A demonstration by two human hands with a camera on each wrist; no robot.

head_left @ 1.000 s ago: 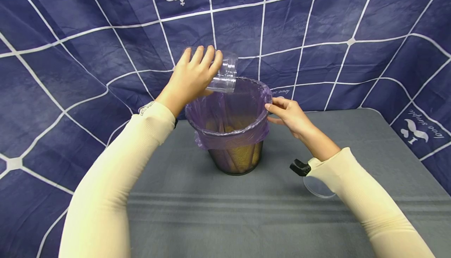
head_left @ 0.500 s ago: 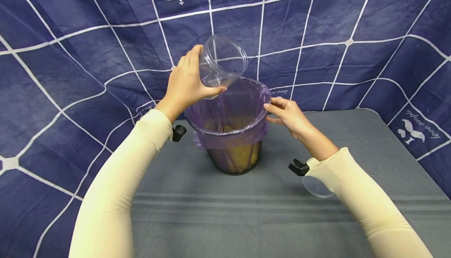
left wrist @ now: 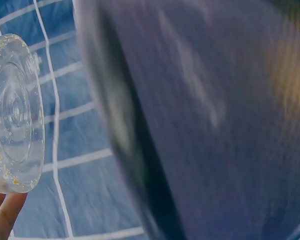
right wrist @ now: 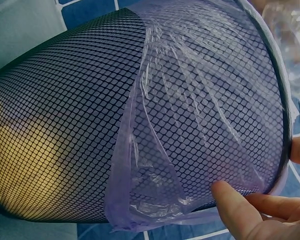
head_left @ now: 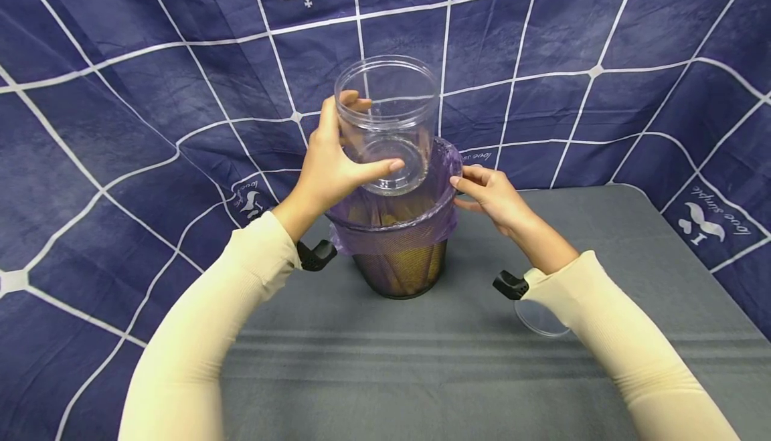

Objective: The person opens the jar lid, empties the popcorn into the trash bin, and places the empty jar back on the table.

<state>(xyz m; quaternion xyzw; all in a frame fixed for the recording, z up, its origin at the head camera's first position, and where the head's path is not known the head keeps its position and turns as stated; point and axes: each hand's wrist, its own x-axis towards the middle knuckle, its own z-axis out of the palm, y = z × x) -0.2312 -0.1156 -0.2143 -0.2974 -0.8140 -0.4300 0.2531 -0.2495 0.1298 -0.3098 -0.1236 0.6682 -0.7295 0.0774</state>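
In the head view my left hand (head_left: pixel 328 166) grips a clear plastic jar (head_left: pixel 415 123) round its side, thumb across the front. Its mouth faces up, and it overlaps the far part of a black mesh wastebasket (head_left: pixel 415 280). Small yellow crumbs cling to the jar's base (left wrist: pixel 15 115) in the left wrist view. A purple plastic bag (head_left: pixel 391 240) lines the wastebasket and folds over its rim. My right hand (head_left: pixel 496 200) pinches that rim on the right side, thumb and fingers on either side of it. Yellowish stuff (right wrist: pixel 30 165) shows through the mesh low down in the right wrist view.
A clear round lid (head_left: pixel 542 320) lies on the grey tabletop (head_left: pixel 385 374), partly hidden by the right sleeve. Behind the table hangs a blue cloth (head_left: pixel 494 33) with white grid lines, also along the left and right.
My left hand has turned the jar from lying sideways over the wastebasket to mouth up, its opening now higher. My right hand has stayed on the rim.
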